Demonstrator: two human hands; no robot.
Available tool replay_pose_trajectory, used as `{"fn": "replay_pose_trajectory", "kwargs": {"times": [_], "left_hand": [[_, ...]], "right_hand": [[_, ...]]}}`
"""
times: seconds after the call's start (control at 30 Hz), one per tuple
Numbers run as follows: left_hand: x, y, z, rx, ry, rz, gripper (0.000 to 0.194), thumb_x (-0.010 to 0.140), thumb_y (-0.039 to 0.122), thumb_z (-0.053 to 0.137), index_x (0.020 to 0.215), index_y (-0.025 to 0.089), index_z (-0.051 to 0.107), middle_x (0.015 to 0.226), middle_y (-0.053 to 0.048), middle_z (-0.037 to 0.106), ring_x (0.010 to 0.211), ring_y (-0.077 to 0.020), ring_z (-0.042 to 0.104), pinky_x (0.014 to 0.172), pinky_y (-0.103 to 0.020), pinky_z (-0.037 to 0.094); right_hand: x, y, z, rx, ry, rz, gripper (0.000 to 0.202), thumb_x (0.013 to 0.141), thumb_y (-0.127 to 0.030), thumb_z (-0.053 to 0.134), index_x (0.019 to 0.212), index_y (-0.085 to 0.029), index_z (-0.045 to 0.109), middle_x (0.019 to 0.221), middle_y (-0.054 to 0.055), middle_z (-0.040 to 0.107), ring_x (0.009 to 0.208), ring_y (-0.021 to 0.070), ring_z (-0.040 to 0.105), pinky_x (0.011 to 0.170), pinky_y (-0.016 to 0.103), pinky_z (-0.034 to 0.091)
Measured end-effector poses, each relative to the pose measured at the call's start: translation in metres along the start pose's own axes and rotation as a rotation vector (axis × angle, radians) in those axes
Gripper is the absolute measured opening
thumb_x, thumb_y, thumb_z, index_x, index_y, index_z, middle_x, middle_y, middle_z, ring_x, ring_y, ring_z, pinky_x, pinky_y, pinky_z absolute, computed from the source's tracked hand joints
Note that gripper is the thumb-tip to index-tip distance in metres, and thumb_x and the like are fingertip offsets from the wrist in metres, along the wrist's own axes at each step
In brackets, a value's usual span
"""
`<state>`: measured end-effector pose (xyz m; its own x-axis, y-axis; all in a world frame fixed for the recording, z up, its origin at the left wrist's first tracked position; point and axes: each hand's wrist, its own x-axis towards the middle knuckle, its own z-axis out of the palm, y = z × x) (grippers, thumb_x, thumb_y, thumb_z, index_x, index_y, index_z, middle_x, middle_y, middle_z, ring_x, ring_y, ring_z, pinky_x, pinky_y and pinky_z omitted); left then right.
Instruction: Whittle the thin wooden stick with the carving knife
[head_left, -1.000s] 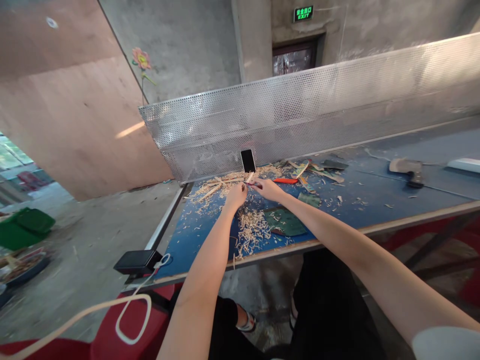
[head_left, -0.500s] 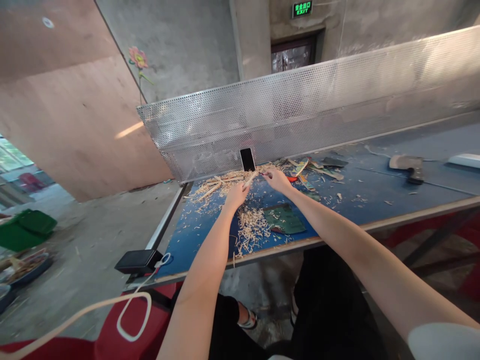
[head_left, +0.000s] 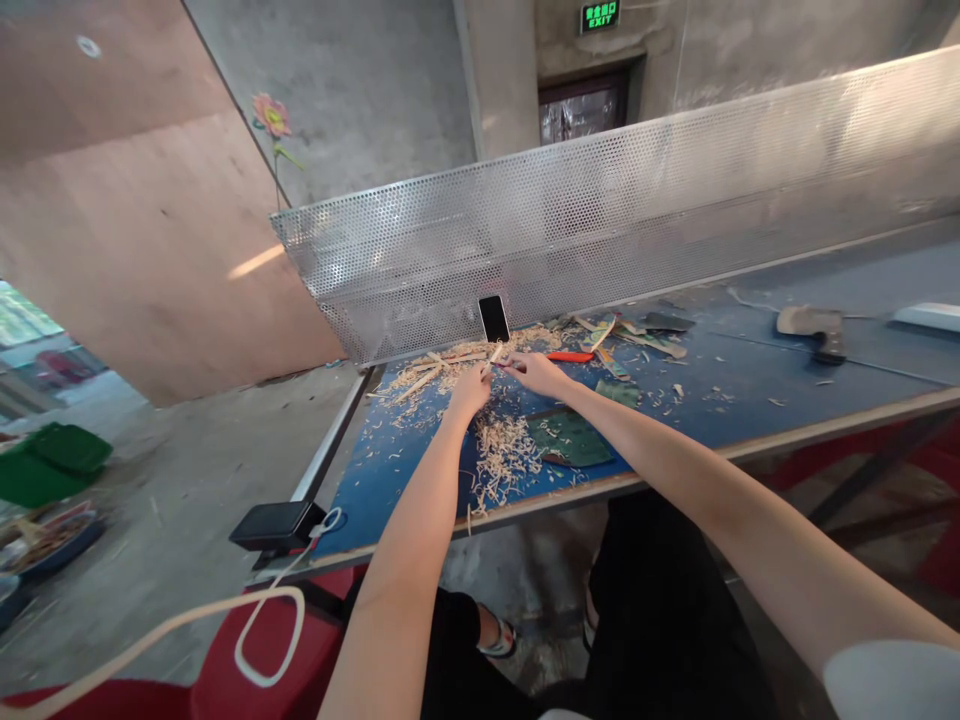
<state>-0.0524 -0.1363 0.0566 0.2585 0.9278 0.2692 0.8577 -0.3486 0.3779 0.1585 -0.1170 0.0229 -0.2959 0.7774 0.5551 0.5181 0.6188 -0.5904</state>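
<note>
Wood strip in pinching left hand, just beside right hand curled around small tool

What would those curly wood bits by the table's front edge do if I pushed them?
The wood shavings would probably slide easily, since they look thin and light. They'd likely scatter, because they lie loose. Some might drop off, as they reach the edge of the table.

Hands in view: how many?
2. Left hand, holding a pale strip over the blue table; right hand, close on its right. None appear hidden.
</note>
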Motion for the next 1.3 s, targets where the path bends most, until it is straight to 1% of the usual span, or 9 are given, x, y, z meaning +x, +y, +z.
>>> {"fn": "replay_pose_trajectory", "kwargs": {"times": [0.13,0.4,0.6,0.7,0.77,0.97,1.07,1.17,1.3], "left_hand": [[-0.002,0.001,-0.002,0.026,0.000,0.021,0.019,0.111,0.027,0.053,0.110,0.018,0.070,0.104,-0.015,0.079,0.095,-0.0264,0.073,0.083,-0.032,0.049],[0.000,-0.003,0.001,0.034,0.029,0.033,0.022,0.112,0.031,0.052,0.118,0.019,0.070,0.108,-0.016,0.079,0.102,-0.0300,0.074,0.085,-0.034,0.050],[-0.003,0.003,-0.008,-0.041,0.078,0.095,0.028,0.114,0.038,0.046,0.125,0.021,0.066,0.105,-0.014,0.078,0.096,-0.0277,0.073,0.081,-0.033,0.049],[-0.002,0.005,-0.008,-0.023,0.086,0.068,0.028,0.114,0.038,0.047,0.126,0.021,0.064,0.105,-0.015,0.078,0.094,-0.0281,0.074,0.078,-0.033,0.049],[-0.001,0.005,-0.005,0.008,0.055,0.031,0.026,0.113,0.036,0.048,0.127,0.020,0.063,0.107,-0.017,0.078,0.095,-0.0290,0.075,0.079,-0.034,0.049],[0.001,0.005,0.001,0.002,0.036,-0.108,0.029,0.113,0.031,0.046,0.134,0.013,0.054,0.116,-0.025,0.078,0.100,-0.0327,0.078,0.080,-0.037,0.051],[0.001,0.007,0.000,-0.002,0.048,-0.126,0.026,0.112,0.028,0.048,0.133,0.013,0.053,0.117,-0.025,0.078,0.105,-0.0325,0.078,0.081,-0.035,0.051],[-0.001,0.007,-0.001,-0.014,0.045,-0.099,0.025,0.114,0.031,0.047,0.130,0.014,0.054,0.116,-0.024,0.079,0.107,-0.0323,0.077,0.083,-0.036,0.051],[-0.002,0.007,-0.002,0.008,0.029,-0.028,0.030,0.116,0.037,0.042,0.124,0.015,0.060,0.121,-0.024,0.078,0.111,-0.0323,0.076,0.088,-0.037,0.053]], "right_hand": [[0.000,-0.001,0.003,0.057,0.005,0.005,0.030,0.100,-0.044,0.062,0.104,-0.019,0.078,0.078,0.005,0.076,0.068,0.0195,0.062,0.068,0.030,0.043],[0.012,0.020,-0.003,0.132,0.066,0.060,0.043,0.094,-0.059,0.065,0.097,-0.018,0.077,0.070,0.004,0.070,0.061,0.0180,0.053,0.062,0.030,0.041],[0.012,0.062,-0.047,-0.043,0.442,0.254,0.038,0.094,-0.054,0.065,0.094,-0.017,0.075,0.077,0.009,0.072,0.066,0.0224,0.060,0.069,0.034,0.047],[0.006,0.075,-0.064,-0.064,0.490,0.268,0.037,0.095,-0.054,0.064,0.092,-0.019,0.072,0.079,0.009,0.072,0.070,0.0229,0.061,0.071,0.034,0.048],[0.005,0.071,-0.063,-0.063,0.507,0.242,0.038,0.097,-0.056,0.062,0.092,-0.019,0.072,0.076,0.008,0.070,0.069,0.0224,0.061,0.070,0.033,0.047],[0.009,0.021,-0.020,0.152,0.369,0.081,0.047,0.095,-0.065,0.059,0.101,-0.019,0.071,0.078,0.005,0.068,0.065,0.0193,0.057,0.063,0.030,0.043],[0.006,0.001,0.000,0.203,0.220,0.053,0.048,0.095,-0.067,0.059,0.100,-0.020,0.071,0.076,0.003,0.066,0.063,0.0185,0.054,0.060,0.030,0.041],[0.001,-0.010,0.010,0.202,0.108,0.025,0.046,0.096,-0.066,0.059,0.099,-0.021,0.071,0.069,0.001,0.062,0.060,0.0169,0.049,0.060,0.030,0.040],[0.000,-0.015,0.010,0.235,0.073,-0.004,0.045,0.095,-0.065,0.062,0.097,-0.021,0.073,0.073,0.002,0.067,0.064,0.0183,0.055,0.063,0.031,0.043]]}}
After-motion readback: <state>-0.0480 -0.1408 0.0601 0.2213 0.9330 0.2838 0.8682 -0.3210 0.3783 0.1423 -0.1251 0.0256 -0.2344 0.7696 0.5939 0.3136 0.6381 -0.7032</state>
